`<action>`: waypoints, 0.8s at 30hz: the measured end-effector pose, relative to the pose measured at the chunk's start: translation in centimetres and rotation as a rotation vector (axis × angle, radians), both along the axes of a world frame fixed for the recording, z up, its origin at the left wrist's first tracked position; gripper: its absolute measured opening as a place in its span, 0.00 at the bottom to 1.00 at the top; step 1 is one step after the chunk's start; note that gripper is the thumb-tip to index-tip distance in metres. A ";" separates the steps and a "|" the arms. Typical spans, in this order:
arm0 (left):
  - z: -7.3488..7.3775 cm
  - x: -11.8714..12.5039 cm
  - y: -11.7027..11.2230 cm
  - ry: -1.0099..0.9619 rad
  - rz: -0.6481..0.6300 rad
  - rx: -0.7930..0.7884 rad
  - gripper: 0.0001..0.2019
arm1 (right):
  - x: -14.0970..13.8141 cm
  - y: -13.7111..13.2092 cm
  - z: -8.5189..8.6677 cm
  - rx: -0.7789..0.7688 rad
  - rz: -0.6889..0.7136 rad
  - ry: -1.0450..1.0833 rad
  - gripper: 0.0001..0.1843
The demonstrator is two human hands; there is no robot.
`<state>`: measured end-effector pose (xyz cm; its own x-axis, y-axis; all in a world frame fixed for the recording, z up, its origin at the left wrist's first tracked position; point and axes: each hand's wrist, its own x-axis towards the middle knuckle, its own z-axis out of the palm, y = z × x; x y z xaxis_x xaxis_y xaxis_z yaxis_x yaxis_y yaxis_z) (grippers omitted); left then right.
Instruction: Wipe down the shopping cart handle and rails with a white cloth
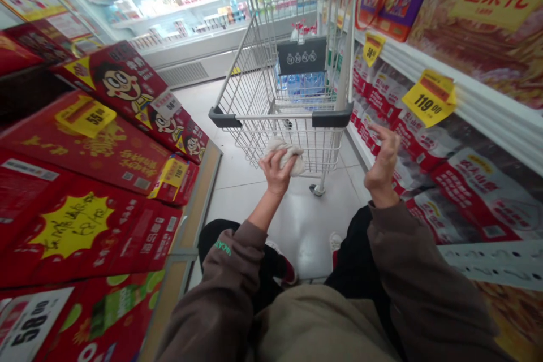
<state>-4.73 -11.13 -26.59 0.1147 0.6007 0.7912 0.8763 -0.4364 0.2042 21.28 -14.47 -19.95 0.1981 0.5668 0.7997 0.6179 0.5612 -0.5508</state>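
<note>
My left hand [278, 172] is closed around a crumpled white cloth [288, 155], its fingers curled over the top, at about 12 o'clock, just below the near rail of the wire shopping cart [250, 96]. My right hand [384, 164] is open and empty at 1 o'clock, fingers raised and loosely spread, touching nothing. Bottled water [303, 87] sits at the far end of the cart. Red cartons [85, 147] are stacked from 9 to 10 o'clock — one has a yellow price card [85, 116]. Red-and-white packs [424, 147] line the shelf [445, 62] at 2 to 3 o'clock, under a yellow 119.00 tag [430, 97].
</note>
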 end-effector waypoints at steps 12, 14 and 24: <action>-0.1 -3.9 0.6 0.104 0.013 -0.023 0.12 | -5.3 1.0 -2.6 -0.092 0.267 -0.473 0.35; -0.2 -4.3 0.6 0.115 0.027 0.006 0.12 | -5.8 1.1 -2.8 -0.061 0.264 -0.510 0.35; 0.0 -10.1 0.7 -0.022 0.038 0.099 0.13 | -7.1 1.8 -2.7 -0.099 0.158 -0.681 0.33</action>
<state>-14.83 -10.45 -26.57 0.0750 0.5234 0.8488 0.8883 -0.4218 0.1816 14.18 -12.65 -22.61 -0.4185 0.6239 0.6600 0.7585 0.6398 -0.1239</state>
